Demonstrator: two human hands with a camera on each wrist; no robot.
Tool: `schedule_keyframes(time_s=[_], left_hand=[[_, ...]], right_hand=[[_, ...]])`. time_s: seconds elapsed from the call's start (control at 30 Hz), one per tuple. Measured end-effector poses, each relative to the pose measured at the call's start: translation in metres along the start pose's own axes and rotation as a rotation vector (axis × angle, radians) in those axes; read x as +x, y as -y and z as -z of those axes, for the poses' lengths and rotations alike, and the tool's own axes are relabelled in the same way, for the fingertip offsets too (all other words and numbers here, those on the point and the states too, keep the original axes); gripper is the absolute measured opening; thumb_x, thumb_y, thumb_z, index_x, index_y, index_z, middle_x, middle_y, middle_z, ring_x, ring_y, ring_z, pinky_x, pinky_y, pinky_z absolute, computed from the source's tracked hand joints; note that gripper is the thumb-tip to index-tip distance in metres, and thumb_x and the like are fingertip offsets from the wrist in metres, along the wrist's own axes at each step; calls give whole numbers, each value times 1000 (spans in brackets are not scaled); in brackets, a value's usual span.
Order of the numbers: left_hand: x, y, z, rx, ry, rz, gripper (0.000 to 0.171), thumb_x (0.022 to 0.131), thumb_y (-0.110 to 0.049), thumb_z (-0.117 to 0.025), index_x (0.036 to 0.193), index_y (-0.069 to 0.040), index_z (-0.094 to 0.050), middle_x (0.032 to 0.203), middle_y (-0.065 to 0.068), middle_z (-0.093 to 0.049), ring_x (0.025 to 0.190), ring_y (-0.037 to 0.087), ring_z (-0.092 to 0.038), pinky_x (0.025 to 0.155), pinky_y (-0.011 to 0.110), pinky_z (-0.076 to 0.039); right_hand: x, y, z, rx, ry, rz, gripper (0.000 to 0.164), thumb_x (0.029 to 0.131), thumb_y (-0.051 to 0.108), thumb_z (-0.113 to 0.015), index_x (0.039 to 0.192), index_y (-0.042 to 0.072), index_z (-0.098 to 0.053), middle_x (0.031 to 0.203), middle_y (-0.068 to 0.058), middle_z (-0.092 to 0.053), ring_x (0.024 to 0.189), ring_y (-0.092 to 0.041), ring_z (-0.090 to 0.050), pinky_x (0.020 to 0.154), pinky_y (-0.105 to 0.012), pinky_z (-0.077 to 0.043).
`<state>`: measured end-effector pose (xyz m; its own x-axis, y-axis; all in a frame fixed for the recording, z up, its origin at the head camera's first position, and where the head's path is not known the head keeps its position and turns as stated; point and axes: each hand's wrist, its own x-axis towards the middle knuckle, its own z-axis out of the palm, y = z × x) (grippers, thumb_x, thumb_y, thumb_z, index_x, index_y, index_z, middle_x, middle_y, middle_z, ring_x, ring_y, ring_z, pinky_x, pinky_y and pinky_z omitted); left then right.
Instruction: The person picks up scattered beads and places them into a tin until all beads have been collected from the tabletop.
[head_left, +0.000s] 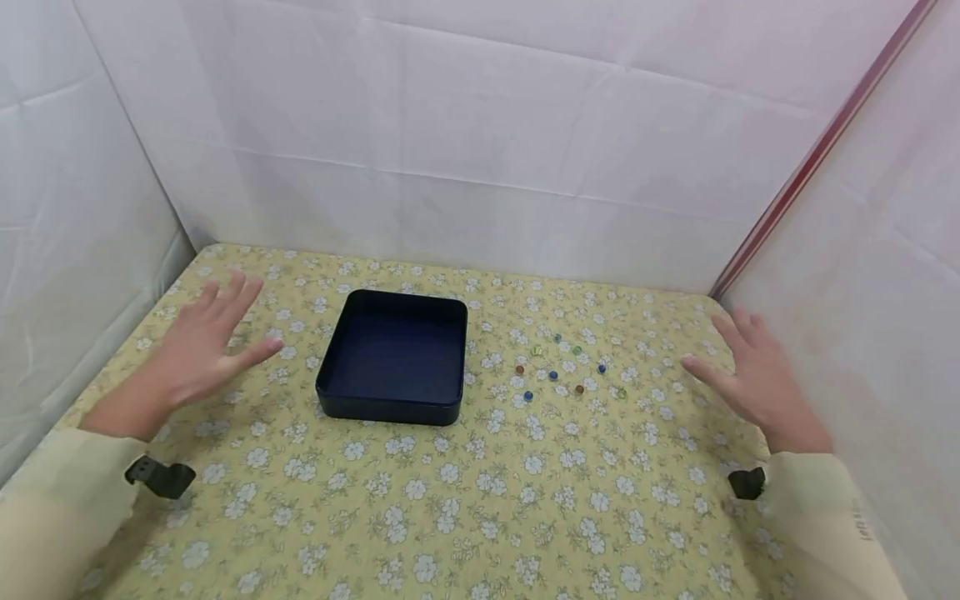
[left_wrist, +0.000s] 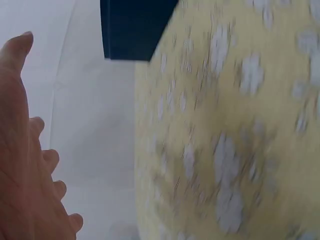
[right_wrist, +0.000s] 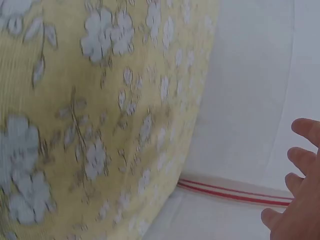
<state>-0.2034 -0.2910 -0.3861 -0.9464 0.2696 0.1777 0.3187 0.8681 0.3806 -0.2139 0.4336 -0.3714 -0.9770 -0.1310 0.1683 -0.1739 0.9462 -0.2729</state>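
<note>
While both hands hang in the air on either side of the table, a dark blue box (head_left: 388, 412) sits between them, its open top facing up, a little left of the middle of the flowered yellow cloth (head_left: 450, 525). The left hand (head_left: 197, 352) is the nearer one to the box, just beside it but apart from it — fingers straight and slightly spread, thumb held well out. Over on the other side, the right hand (head_left: 759, 385) is just as idle, its fingers loosely extended and a bit apart, thumb pointing in toward the marbles (head_left: 553, 376). Those lie scattered on the cloth between the box and the right hand — blue, green, yellowish and orange-brown (tiny from where I stand, so the paler ones nearly melt into the flowers). Pale sleeves (head_left: 63, 500) cover both arms, with a black strap (head_left: 161, 478) at the left cuff. White sheets (head_left: 480, 150) wall the table in, and a red stripe (head_left: 817, 154) runs up the right-hand corner.
</note>
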Motion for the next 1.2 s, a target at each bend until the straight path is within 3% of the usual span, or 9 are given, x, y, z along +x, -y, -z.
schedule_keyframes(time_s=[0.2, 0.3, 0.4, 0.57, 0.9, 1.2], left_hand=[[-1, -12, -15, -217, -26, -7, 77, 109, -39, -46, 167, -13, -2, 172, 20, 5, 156, 49, 11, 119, 76, 1], [-3, -20, -20, -293, -38, 7, 74, 110, -38, -44, 167, -15, -2, 172, 20, 0, 157, 49, 3, 121, 73, -3], [-6, -27, -25, -323, -43, 22, 72, 111, -38, -44, 167, -18, -3, 172, 20, -5, 156, 50, -7, 121, 73, -10], [-10, -37, -33, -358, -8, 51, 71, 111, -41, -41, 167, -21, -2, 172, 20, -7, 154, 53, -13, 116, 75, -19], [-15, -55, -47, -495, 80, 84, 74, 111, -41, -43, 166, -10, -5, 170, 25, -14, 149, 56, -24, 115, 70, -30], [-16, -62, -56, -597, 126, 95, 78, 109, -41, -51, 166, -12, -8, 171, 18, -16, 152, 47, -27, 115, 57, -36]], right_hand=[[0, 12, -8, 148, -9, 7, 87, 101, 50, -59, 167, 17, -12, 174, -8, 3, 159, -39, 9, 118, -77, -3], [-1, 19, -12, 197, 5, -7, 85, 102, 50, -58, 167, 16, -14, 174, -10, 0, 159, -42, 5, 118, -78, -6], [-1, 23, -19, 232, 24, -26, 84, 102, 51, -57, 167, 19, -14, 174, -10, -2, 159, -44, 0, 116, -79, -10], [2, 29, -35, 278, 73, -56, 86, 101, 54, -59, 167, 22, -14, 174, -10, -4, 157, -47, -7, 114, -79, -15], [1, 42, -49, 330, 148, -80, 87, 100, 58, -58, 164, 10, -25, 171, -20, -15, 155, -47, -17, 118, -70, -26], [-3, 49, -60, 459, 168, -120, 83, 98, 58, -62, 160, 10, -36, 164, -20, -32, 143, -48, -40, 109, -64, -44]])
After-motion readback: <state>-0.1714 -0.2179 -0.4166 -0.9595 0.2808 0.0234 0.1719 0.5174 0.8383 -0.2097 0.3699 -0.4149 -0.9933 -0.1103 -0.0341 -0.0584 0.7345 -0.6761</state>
